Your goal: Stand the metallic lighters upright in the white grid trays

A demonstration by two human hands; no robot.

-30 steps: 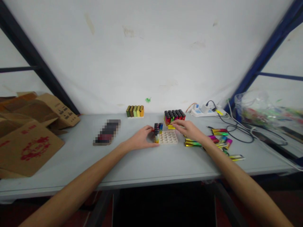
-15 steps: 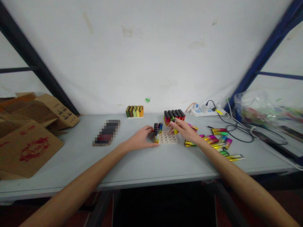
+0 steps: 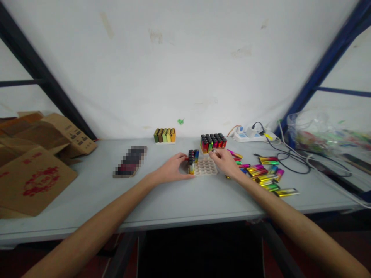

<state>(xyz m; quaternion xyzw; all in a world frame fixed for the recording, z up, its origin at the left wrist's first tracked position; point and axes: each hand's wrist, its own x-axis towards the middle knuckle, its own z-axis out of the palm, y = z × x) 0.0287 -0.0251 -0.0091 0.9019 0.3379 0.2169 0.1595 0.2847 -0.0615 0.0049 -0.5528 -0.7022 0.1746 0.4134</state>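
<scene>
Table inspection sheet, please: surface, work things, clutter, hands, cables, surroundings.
Surface: grey table, items spread across it.
Job's things: tray with upright lighters along its left side, many holes bare; loose lighters right.
Clutter: boxes left, plastic bag right, pixelated item.
Hands: left hand holds the tray's left end; right hand, near the far right corner, pinches what looks like a lighter, mostly hidden.
Cables: black cable looped near the power strip.
Surroundings: white wall, blue frame.

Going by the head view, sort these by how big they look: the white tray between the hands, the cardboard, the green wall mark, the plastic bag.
1. Cardboard
2. Plastic bag
3. Tray
4. Green mark

Nearness to the camera may enlarge the cardboard.
</scene>
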